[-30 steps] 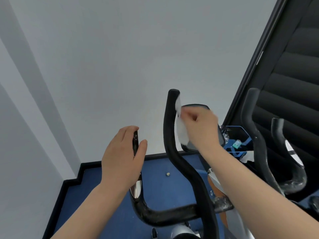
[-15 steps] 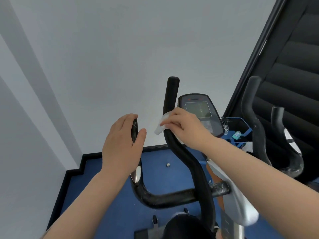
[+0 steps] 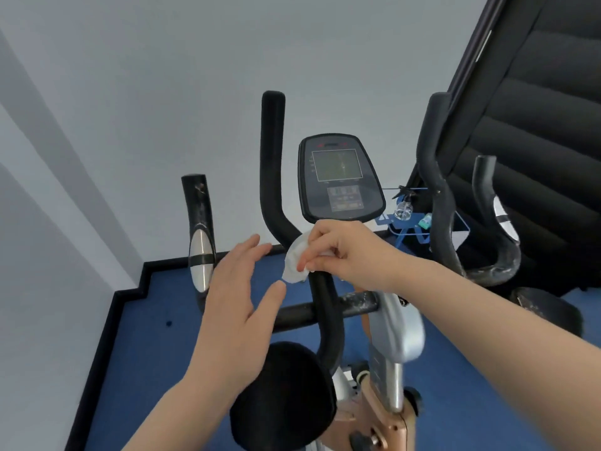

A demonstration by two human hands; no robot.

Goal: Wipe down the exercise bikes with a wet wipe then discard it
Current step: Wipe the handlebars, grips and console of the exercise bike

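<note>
The crumpled white wet wipe (image 3: 294, 260) now sits lower than half a second ago — pressed against the bend of the tall black foam-covered handlebar upright (image 3: 272, 164), where earlier we saw it higher on that same bar. The right hand (image 3: 344, 252) pinches it between thumb and curled fingertips; the wipe is bunched into a wrinkled wad, part of it bulging out to the left of the fingers.

The left hand (image 3: 237, 307) has let go of the short black side grip with the silver sensor plate (image 3: 199, 236), which it gripped before; now it hovers free between that grip and the upright, fingers straight and loosely spread, thumb held apart, touching nothing that we can see.

Behind the right hand stands the bike's dark oval console (image 3: 340, 180) with a greenish screen and a button panel — small red lettering runs across its top, too blurred for us to read. Below are the round black saddle (image 3: 286, 395) and the copper-coloured frame (image 3: 374, 415). To the right we see a second bike's black handlebars (image 3: 439, 190), with a blue wire rack (image 3: 409, 226) holding a clear bottle (image 3: 403, 209) beyond them.
</note>
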